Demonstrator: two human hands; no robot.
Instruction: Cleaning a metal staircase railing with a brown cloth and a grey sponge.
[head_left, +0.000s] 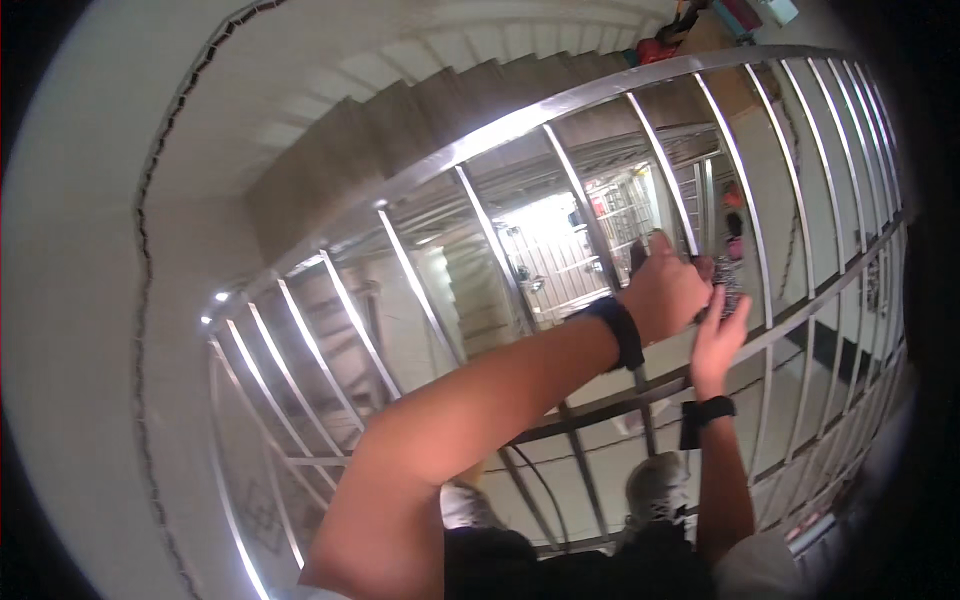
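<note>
My left hand (667, 289) reaches across to the right and is curled at an upright bar of the metal railing (664, 172). A dark, speckled piece (727, 274), probably cloth, shows beyond its knuckles, and a bit of dark brown material sticks out on its other side. Just below, my right hand (721, 341) has its fingers raised against the speckled piece. Blur hides how the piece lies around the bar. Each wrist wears a black band, the left one (622, 330) and the right one (712, 412).
The shiny handrail (517, 127) curves across the view, with a lower crossbar (600, 412) beneath my forearms. Past the bars a stairwell drops several levels. Stair steps (420, 105) rise along the far side. My shoes (656, 487) stand close to the railing's foot.
</note>
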